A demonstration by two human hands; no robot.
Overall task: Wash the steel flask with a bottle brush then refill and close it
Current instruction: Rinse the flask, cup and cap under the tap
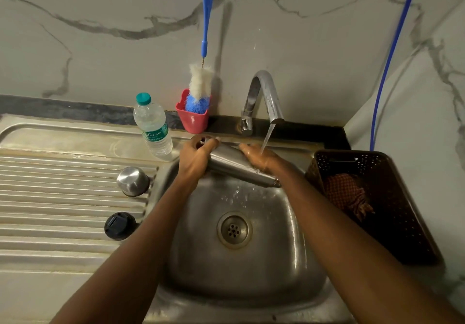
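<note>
A: Flask (234, 165): brushed steel, satin, wet. Sink (289, 248): steel, duller, water-spotted.
B: Tap (266, 90): chromed metal, mirror-glossy. Cap (132, 181): polished steel.
A: Bottle (153, 125): clear ribbed plastic. Cup (193, 122): red plastic, smooth. Basket (402, 223): brown plastic, perforated, matt.
B: Cloth (347, 195): woven, checked, rough.

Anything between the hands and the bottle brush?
Nothing visible does. The bottle brush stands against the wall behind the left hand, head in the red holder, so it would lift up and out. Water bottle stands left of it, tap right. Left hand grips the flask; right hand rests on it.
</note>
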